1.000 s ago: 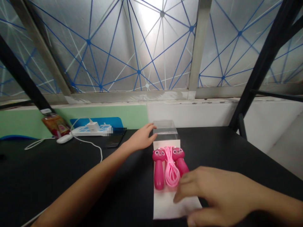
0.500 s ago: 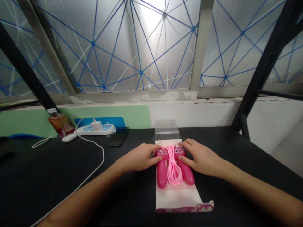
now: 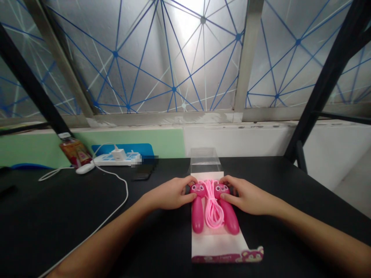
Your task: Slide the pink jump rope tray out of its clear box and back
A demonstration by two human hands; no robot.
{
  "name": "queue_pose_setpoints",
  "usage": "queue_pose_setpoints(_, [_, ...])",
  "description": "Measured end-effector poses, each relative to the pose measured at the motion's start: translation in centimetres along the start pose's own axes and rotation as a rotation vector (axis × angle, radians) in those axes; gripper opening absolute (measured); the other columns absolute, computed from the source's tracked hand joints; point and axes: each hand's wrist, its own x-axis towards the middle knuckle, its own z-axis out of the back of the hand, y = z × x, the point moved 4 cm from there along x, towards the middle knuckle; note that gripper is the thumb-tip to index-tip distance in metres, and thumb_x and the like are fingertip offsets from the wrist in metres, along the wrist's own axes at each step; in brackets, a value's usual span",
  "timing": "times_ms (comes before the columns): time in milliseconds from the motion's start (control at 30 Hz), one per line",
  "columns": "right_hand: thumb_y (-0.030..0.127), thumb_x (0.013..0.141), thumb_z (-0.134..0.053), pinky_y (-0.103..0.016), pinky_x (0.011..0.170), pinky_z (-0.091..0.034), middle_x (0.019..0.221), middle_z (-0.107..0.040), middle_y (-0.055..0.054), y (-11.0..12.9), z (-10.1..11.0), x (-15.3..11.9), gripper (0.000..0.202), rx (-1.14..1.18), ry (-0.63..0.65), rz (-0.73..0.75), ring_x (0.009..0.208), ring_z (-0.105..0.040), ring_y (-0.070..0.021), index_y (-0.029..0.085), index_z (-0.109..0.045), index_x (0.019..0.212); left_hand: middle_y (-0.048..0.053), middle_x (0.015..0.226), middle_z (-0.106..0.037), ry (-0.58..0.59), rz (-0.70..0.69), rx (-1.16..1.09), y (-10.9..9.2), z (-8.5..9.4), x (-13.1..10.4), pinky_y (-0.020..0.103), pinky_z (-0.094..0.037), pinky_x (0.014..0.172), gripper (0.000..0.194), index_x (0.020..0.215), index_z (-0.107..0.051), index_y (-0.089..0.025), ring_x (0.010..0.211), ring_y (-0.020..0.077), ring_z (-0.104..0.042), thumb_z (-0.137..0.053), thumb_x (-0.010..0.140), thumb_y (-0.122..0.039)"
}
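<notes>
A pink jump rope point(image 3: 213, 214) lies on a white card insert point(image 3: 217, 244), its cord bundled between two darker pink handles with animal faces on top. My left hand point(image 3: 177, 192) grips the head of the left handle point(image 3: 198, 216), thumb on its near side and fingers at the top. Around the head of the right handle point(image 3: 229, 216), my right hand point(image 3: 246, 195) is closed in the same way. Just behind the card stands a clear plastic box point(image 3: 205, 158), touching or very near its far end. The card's near edge is folded up and printed.
On the black table point(image 3: 290, 181), a white power strip point(image 3: 130, 159) with a charger and a dark phone point(image 3: 144, 170) lie at the back left. A drink bottle point(image 3: 74, 150) stands by the black post. A white cable point(image 3: 126, 189) runs toward the front left.
The fingers of my right hand have curled in closer around the right handle's head. The jump rope and card appear slightly lower in view; otherwise little differs.
</notes>
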Motion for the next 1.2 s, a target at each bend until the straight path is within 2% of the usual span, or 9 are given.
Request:
queue_pose_setpoints(100, [0.035,0.090,-0.058,-0.031,0.072,-0.046,0.102,-0.066,-0.007,0.2,0.2,-0.1,0.028,-0.015,-0.013,0.022,0.083,-0.060,-0.0185,0.018,-0.059,0.112,0.001,0.076,-0.065,-0.002,0.002,0.002,0.0,0.1,-0.2,0.025,-0.038,0.058,0.036,0.119,-0.054,-0.022,0.065,0.0168,-0.059,-0.052,0.091,-0.043])
queue_pose_setpoints(233, [0.035,0.088,-0.060,-0.029,0.069,-0.045,0.102,-0.066,-0.006,0.4,0.2,-0.1,0.028,-0.039,-0.004,0.043,0.080,-0.060,-0.0172,0.018,-0.059,0.111,0.000,0.072,-0.065,0.022,0.015,0.002,0.0,0.3,-0.4,0.025,-0.037,0.057,0.036,0.118,-0.055,-0.022,0.062,0.0167,-0.059,-0.054,0.089,-0.043])
queue_pose_setpoints(467, [0.036,0.090,-0.057,-0.029,0.068,-0.045,0.100,-0.068,-0.006,0.4,0.3,0.4,0.028,-0.061,-0.005,0.033,0.081,-0.061,-0.0182,0.019,-0.060,0.113,0.001,0.076,-0.067,0.011,0.007,0.022,0.1,0.5,-0.3,0.025,-0.038,0.058,0.034,0.118,-0.055,-0.022,0.066,0.0176,-0.061,-0.050,0.091,-0.042])
queue_pose_setpoints(667, [0.040,0.094,-0.051,-0.035,0.077,-0.047,0.104,-0.068,-0.009,1.2,0.4,0.2,0.033,-0.099,-0.034,0.058,0.089,-0.063,-0.0218,0.019,-0.060,0.118,0.002,0.076,-0.067,-0.004,0.009,0.016,-0.4,1.1,-0.6,0.025,-0.039,0.059,0.035,0.118,-0.056,-0.022,0.067,0.0179,-0.062,-0.052,0.090,-0.043])
queue_pose_setpoints(1033, [0.036,0.094,-0.052,-0.035,0.083,-0.048,0.109,-0.068,-0.008,1.2,0.6,-0.1,0.032,-0.066,0.045,0.114,0.094,-0.063,-0.0212,0.020,-0.059,0.121,0.001,0.073,-0.067,0.028,0.000,0.000,0.1,0.6,-0.2,0.025,-0.037,0.056,0.035,0.119,-0.055,-0.023,0.063,0.0170,-0.061,-0.052,0.090,-0.042])
queue_pose_setpoints(1200, [0.036,0.094,-0.053,-0.034,0.085,-0.047,0.112,-0.068,-0.007,1.3,0.8,-0.1,0.032,-0.059,0.074,0.132,0.097,-0.063,-0.0213,0.022,-0.059,0.122,0.002,0.075,-0.067,0.005,-0.022,0.005,0.0,0.6,0.0,0.026,-0.039,0.060,0.037,0.120,-0.057,-0.021,0.065,0.0171,-0.060,-0.053,0.089,-0.042])
